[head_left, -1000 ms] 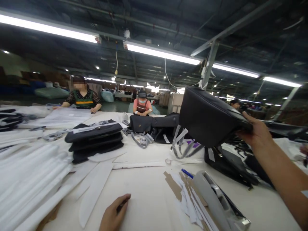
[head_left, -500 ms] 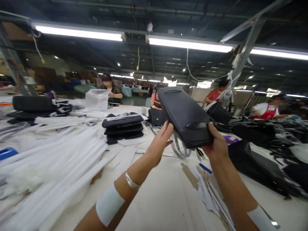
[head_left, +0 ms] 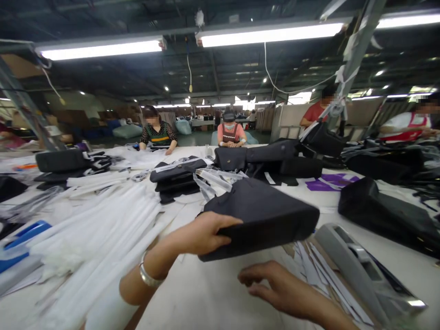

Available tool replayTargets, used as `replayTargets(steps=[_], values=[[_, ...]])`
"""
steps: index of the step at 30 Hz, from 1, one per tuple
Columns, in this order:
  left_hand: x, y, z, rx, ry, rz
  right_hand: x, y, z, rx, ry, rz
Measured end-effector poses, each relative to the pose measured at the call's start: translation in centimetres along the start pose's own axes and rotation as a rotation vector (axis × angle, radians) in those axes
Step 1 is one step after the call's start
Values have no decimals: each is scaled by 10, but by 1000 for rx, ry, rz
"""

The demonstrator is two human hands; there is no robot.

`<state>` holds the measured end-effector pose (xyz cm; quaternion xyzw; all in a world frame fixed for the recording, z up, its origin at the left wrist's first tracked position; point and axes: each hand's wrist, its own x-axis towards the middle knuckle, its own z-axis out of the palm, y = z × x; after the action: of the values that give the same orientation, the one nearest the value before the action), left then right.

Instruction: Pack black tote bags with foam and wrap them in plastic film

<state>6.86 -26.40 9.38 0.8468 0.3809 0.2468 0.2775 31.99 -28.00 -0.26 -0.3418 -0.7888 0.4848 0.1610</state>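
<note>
A black bag (head_left: 261,211) is held above the white table (head_left: 213,293), tilted, with a broad side facing up and clear plastic-wrapped straps behind it. My left hand (head_left: 209,233) grips its near left corner, thumb and fingers on the edge. My right hand (head_left: 264,282) is below and in front of the bag, apart from it, fingers apart and slightly curled, holding nothing. Right of that hand lies a grey tool or dispenser (head_left: 364,270) beside white paper strips (head_left: 319,270).
Long white foam strips (head_left: 103,238) cover the left of the table. Stacked black bags (head_left: 178,178) stand behind them; more black bags (head_left: 385,211) lie at right, near purple material (head_left: 330,182). A blue object (head_left: 27,236) is at far left. Several people sit or stand beyond the table.
The bag has come lower and nearer and has turned, its straps now behind it. My right hand has let go and dropped below it. The grey tool has come into view.
</note>
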Motion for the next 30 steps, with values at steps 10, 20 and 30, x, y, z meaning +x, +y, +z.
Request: replayTargets(steps=[10, 20, 30], values=[[-95, -55, 83, 101, 323, -412, -77, 82, -51, -534, 797, -24], [-126, -51, 118, -9, 635, -706, -80, 98, -35, -520, 675, 109], [-114, -85, 129, 25, 645, -671, -53, 116, -26, -409, 769, 198]])
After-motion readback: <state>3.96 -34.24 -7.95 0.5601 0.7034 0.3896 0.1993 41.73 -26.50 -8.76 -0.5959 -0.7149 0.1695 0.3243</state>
